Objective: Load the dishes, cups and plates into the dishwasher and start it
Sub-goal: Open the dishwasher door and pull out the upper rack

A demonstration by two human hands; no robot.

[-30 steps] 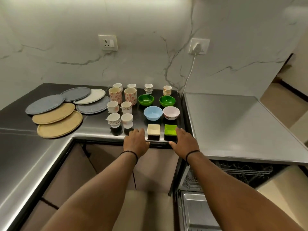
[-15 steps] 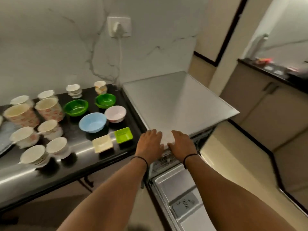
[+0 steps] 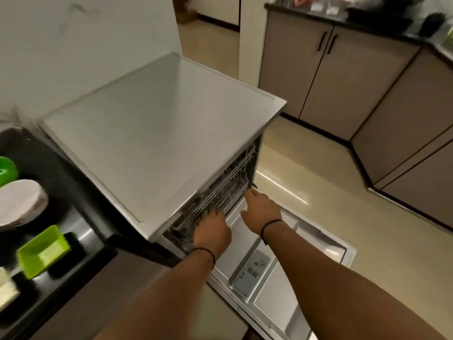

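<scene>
The dishwasher [image 3: 157, 133] stands open, its door [image 3: 282, 285] folded down flat over the floor. The wire upper rack [image 3: 230, 182] shows in the opening under the grey top. My left hand [image 3: 212, 228] reaches into the opening, its fingers curled over the rack's front wire. My right hand [image 3: 261, 208] is at the rack's right front corner with its fingers stretched out and touching it. On the black counter [image 3: 81, 217] at the left lie a green square dish [image 3: 43, 251], a pale bowl [image 3: 19, 202], a green bowl [image 3: 7, 169] and a cream dish [image 3: 7, 288].
Beige cabinets [image 3: 343, 77] line the far right side, with a dark worktop carrying blurred items above them. Shiny beige floor [image 3: 343, 192] lies between them and the lowered door. A detergent compartment [image 3: 252, 273] sits in the door's inner face.
My view has swung right and down to the dishwasher. Both hands left its top front edge and dropped to the upper rack in the opening; most of the dishes slid out of view.
</scene>
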